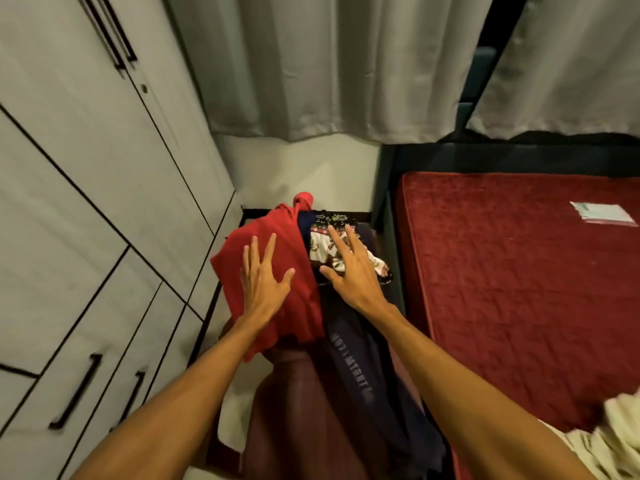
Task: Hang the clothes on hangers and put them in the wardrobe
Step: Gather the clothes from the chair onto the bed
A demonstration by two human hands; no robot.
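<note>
Left hand (265, 282) lies flat, fingers spread, on red garment (270, 258) (right hand (349, 271) likewise, just beside).

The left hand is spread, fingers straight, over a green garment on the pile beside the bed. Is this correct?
Not quite: the head view shows the left hand spread, fingers straight, over a red garment on the pile beside the bed.

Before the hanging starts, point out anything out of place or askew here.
The clothes sit heaped between wardrobe and red mattress: red garment bunched, with a knot at its top, navy garment trailing down. A flat packet lies alone on the mattress.
</note>
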